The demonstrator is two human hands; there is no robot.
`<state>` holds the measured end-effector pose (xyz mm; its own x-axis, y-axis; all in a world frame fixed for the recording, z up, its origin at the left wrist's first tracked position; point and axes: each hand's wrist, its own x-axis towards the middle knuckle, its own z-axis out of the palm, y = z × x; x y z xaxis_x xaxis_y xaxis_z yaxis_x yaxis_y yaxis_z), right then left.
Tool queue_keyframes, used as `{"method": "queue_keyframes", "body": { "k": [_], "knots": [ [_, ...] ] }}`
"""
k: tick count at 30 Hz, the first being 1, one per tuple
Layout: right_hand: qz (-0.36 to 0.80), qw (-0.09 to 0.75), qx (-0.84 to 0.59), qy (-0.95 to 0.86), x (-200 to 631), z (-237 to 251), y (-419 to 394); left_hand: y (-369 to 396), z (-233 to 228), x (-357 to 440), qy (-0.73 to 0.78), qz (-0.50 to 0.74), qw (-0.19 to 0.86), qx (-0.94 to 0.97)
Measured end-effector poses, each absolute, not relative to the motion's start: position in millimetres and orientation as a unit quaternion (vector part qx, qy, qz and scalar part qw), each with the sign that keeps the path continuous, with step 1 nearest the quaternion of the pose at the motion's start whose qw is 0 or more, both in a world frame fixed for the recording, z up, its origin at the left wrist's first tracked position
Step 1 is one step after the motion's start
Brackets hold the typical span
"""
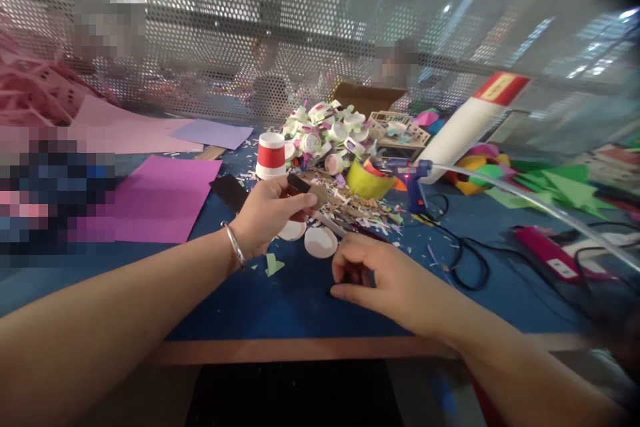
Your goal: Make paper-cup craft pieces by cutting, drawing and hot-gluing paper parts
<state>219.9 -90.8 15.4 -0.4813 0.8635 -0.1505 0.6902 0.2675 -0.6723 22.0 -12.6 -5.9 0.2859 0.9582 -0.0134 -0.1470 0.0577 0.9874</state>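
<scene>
My left hand (pixel 273 210), a bracelet on its wrist, pinches a small black paper strip (pixel 299 183) between thumb and fingers. Lower and to the right, my right hand (pixel 370 273) is curled just above the blue table, thumb near the bent fingers; whatever it may hold is too small or hidden to make out. Between the hands lie two white paper discs, the nearer disc (pixel 321 242) in full view and the other disc (pixel 292 231) partly behind my left hand. A black paper piece (pixel 229 192) lies left of that hand. Behind it stands a red and white paper cup (pixel 271 155).
A blue glue gun (pixel 413 180) stands right of a heap of paper scraps (pixel 370 203). Its cable runs toward a pink power strip (pixel 545 253). Behind are piled paper cut-outs (pixel 330 133) and a leaning white tube (pixel 460 127). Magenta paper (pixel 157 200) lies left.
</scene>
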Motion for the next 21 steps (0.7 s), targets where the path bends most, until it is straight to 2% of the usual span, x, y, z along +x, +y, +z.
{"method": "queue_keyframes", "body": {
  "k": [2, 8, 13, 21],
  "knots": [
    [0.359, 0.159, -0.489, -0.779, 223.3, 23.8, -83.9, -13.1, -4.8, 22.5, 0.388, 0.45, 0.624, 0.507],
    [0.43, 0.334, -0.489, -0.681, 228.1, 35.2, -52.7, -16.7, -0.1, 24.0, 0.382, 0.429, 0.665, 0.477],
    [0.531, 0.357, -0.476, -0.604, 228.9, 21.9, -31.5, -18.0, 3.7, 25.3, 0.383, 0.41, 0.672, 0.483],
    [0.569, 0.349, -0.478, -0.57, 234.1, 15.1, -23.4, -14.5, -1.6, 27.9, 0.365, 0.405, 0.675, 0.497]
  ]
}}
